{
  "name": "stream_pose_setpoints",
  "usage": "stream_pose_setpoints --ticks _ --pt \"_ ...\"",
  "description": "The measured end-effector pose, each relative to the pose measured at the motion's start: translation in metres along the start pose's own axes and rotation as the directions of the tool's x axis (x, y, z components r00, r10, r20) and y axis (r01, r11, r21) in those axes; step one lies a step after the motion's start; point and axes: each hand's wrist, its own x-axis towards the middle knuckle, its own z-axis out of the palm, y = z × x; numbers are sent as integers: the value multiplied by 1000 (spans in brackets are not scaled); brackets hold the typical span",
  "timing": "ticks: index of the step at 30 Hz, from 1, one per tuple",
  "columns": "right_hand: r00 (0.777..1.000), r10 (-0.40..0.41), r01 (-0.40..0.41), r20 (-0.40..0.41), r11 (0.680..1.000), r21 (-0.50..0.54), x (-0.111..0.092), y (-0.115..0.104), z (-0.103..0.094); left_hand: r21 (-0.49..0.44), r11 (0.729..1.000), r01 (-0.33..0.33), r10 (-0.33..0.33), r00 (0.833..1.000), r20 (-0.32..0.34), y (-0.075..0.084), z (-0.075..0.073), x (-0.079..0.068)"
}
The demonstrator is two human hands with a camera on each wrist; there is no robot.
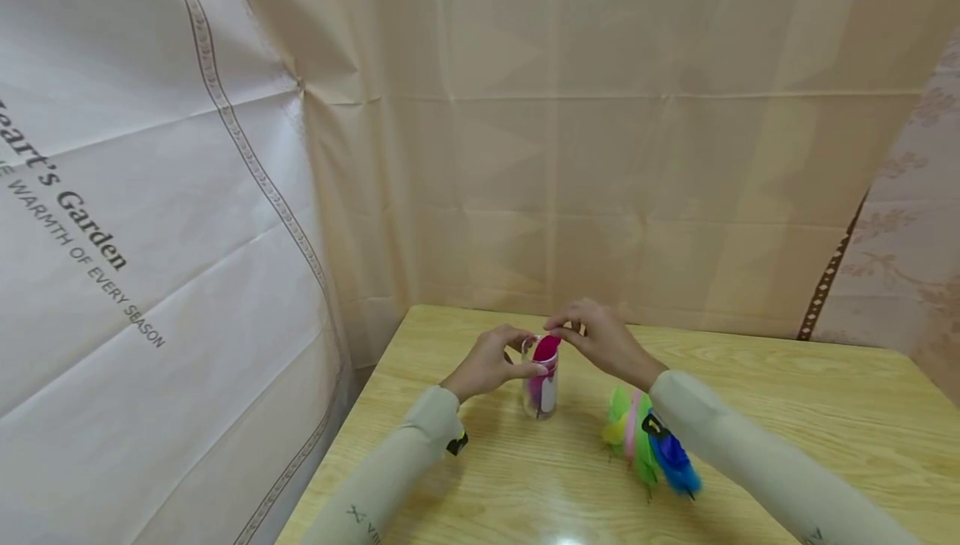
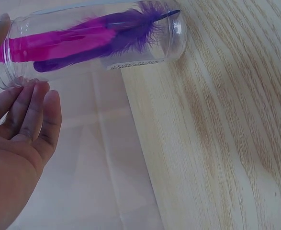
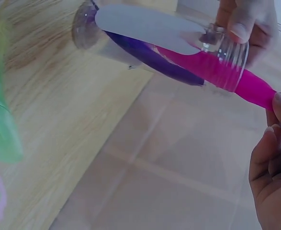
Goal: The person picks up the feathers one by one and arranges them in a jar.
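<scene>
A clear jar (image 1: 550,395) with a pale label stands upright on the table, held near its mouth by the fingers and thumb of my left hand (image 1: 487,363). Inside lies a purple feather (image 2: 130,28), its dark quill tip toward the jar's bottom. My right hand (image 1: 606,345) pinches the end of a magenta feather (image 3: 256,89) that sticks out of the mouth. The rest of this feather runs down inside the jar, overlapping the purple one. In the right wrist view, the label hides part of both feathers.
Right of the jar, under my right forearm, lies a pile of green, yellow and blue feathers (image 1: 645,457) with a pink strip across it. The wooden table (image 1: 787,412) ends at a beige cloth (image 1: 600,153) behind; a white printed cloth (image 1: 187,278) hangs at the left.
</scene>
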Motion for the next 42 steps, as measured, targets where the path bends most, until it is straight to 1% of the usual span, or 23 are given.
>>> stream_pose_setpoints --ticks 5,12,20,26,30,32,36,42 --pt "1000 -10 10 4 1000 6 -4 5 4 9 1000 16 -16 1000 8 1 2 0" --pt "1000 0 0 13 1000 21 -11 11 3 16 1000 -13 13 1000 8 3 4 4" --pt "997 72 -72 33 997 4 -24 21 -10 19 1000 -19 18 1000 9 3 3 3" --pt "996 84 -83 25 996 -40 -35 36 -20 15 1000 -8 8 1000 -8 4 1 2" --pt "996 82 -81 21 995 -51 -46 47 -27 14 1000 -6 6 1000 -10 5 1 2" --pt "995 97 -96 31 994 -54 -54 52 -31 8 1000 -2 2 1000 -11 5 2 2" --pt "987 153 -150 54 987 -65 -69 60 -38 2 1000 5 -5 1000 -11 5 2 1" --pt "975 218 -214 45 973 -88 -91 73 -47 -3 1000 0 0 1000 -10 3 2 -1"
